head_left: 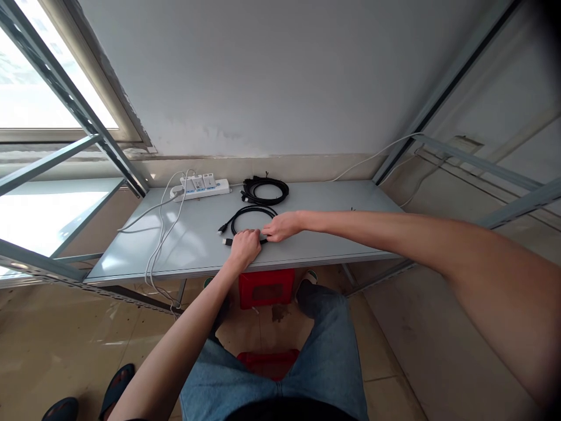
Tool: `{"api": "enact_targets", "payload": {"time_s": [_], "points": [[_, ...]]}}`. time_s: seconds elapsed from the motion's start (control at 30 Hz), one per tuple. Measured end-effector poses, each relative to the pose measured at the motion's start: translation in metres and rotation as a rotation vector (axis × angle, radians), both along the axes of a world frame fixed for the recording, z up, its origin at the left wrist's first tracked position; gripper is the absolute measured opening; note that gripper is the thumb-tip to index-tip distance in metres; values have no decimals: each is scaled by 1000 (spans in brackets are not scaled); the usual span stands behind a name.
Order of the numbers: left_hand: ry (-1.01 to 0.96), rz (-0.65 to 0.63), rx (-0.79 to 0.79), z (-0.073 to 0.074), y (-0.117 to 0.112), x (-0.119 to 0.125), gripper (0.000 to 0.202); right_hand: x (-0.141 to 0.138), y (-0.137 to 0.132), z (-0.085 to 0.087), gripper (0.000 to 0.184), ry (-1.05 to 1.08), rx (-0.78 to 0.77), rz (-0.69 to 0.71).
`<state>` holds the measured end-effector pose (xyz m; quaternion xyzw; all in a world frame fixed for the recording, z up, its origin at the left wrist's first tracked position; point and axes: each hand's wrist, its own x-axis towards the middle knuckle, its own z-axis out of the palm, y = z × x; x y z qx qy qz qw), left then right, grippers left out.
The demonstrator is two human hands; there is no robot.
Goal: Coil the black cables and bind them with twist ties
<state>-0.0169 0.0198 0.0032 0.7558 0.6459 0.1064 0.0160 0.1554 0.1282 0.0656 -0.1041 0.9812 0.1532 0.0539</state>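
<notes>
A looped black cable [236, 216] lies on the grey shelf board in front of me, its two plug ends pointing left. My left hand [245, 247] is closed on the near side of the loop, close to one plug. Just to its right, my right hand [281, 227] pinches the same cable at the loop's right side. The fingertips of both hands nearly meet, and the cable between them is mostly hidden. Behind this loop rests a second coiled black cable [284, 188], bundled, apart from both hands.
At the back left stands a white power strip [221, 187] with chargers plugged in. White cords [163, 235] hang from it over the board's [346, 202] front edge. Metal uprights [423, 117] frame both sides. Below are a red plastic object [245, 290] and a sandalled foot [116, 389] at left.
</notes>
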Motion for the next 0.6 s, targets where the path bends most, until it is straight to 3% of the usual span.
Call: {"api": "enact_targets", "payload": {"time_s": [0.27, 0.47, 0.6], "points": [[52, 35, -63, 7, -1, 1, 31, -13, -25, 9, 26, -165, 198, -10], [68, 21, -60, 7, -1, 0, 31, -24, -52, 7, 24, -322, 172, -211], [71, 19, -51, 8, -1, 1, 31, -31, -59, 16, 24, -373, 141, -230]]}}
